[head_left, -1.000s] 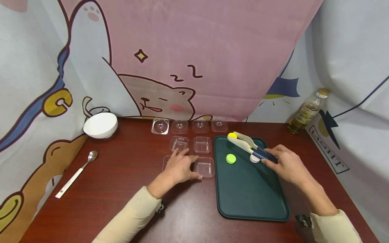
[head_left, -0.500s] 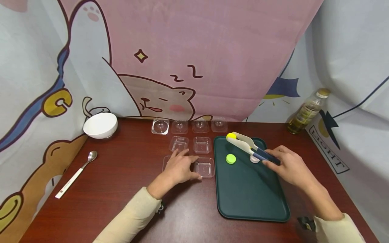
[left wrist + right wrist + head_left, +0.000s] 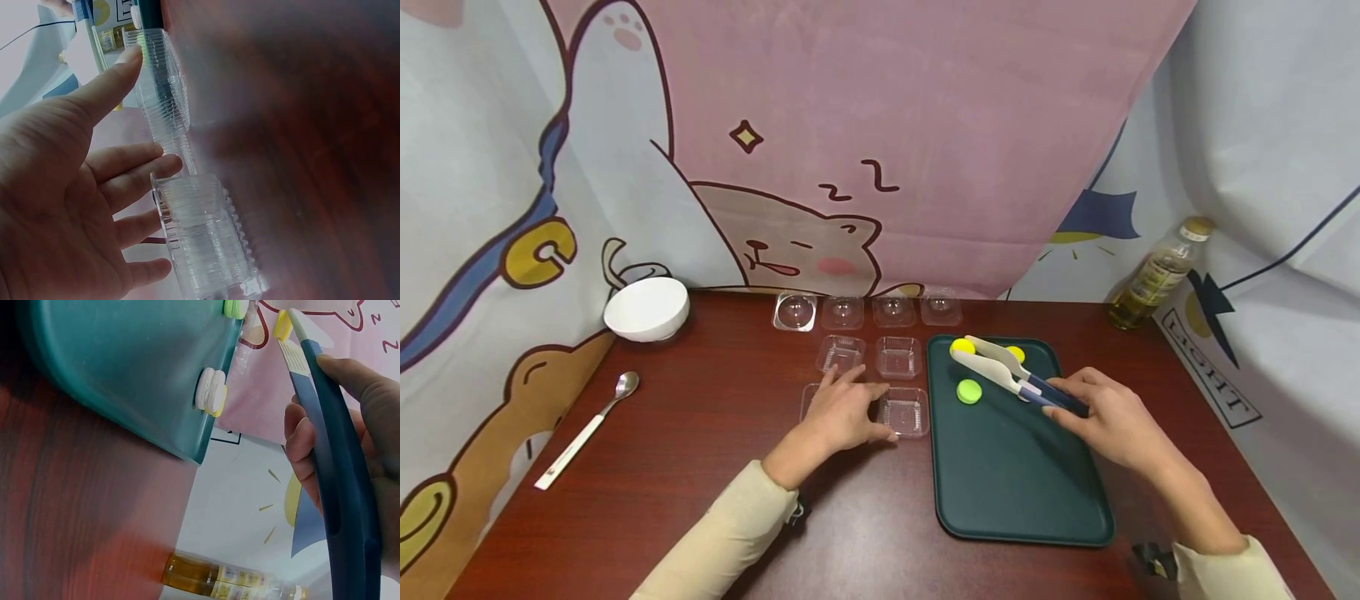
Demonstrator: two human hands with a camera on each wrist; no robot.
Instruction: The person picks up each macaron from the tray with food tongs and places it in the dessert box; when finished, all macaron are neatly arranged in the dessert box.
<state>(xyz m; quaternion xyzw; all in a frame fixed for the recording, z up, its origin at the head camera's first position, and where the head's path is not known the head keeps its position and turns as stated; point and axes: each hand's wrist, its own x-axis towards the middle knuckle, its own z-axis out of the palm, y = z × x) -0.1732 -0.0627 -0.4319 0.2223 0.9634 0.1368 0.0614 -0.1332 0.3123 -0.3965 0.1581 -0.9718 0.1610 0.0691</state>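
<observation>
My right hand [image 3: 1112,421] grips a pair of blue-handled tongs [image 3: 340,462] with pale tips. A yellow macaron [image 3: 283,325] is pinched between the tips, raised above the far left part of the dark green tray [image 3: 1015,492]. On the tray lie a green macaron [image 3: 969,392], another yellow macaron [image 3: 1016,354] and a white macaron [image 3: 210,389], mostly hidden behind the tongs in the head view. My left hand [image 3: 842,414] spreads its fingers over clear plastic boxes; its thumb is at the rim of the front right box [image 3: 905,414], and the front left box [image 3: 203,231] is partly covered.
Two more clear boxes, left [image 3: 842,354] and right [image 3: 898,357], stand behind. A row of clear domed lids [image 3: 795,312] lies along the wall. A white bowl [image 3: 647,310] and a spoon [image 3: 587,433] are at left, an oil bottle [image 3: 1157,279] at back right.
The tongs and the yellow macaron have shifted slightly left and nearer to me. The other yellow macaron shows more; the white one is now more hidden. My left hand stays put.
</observation>
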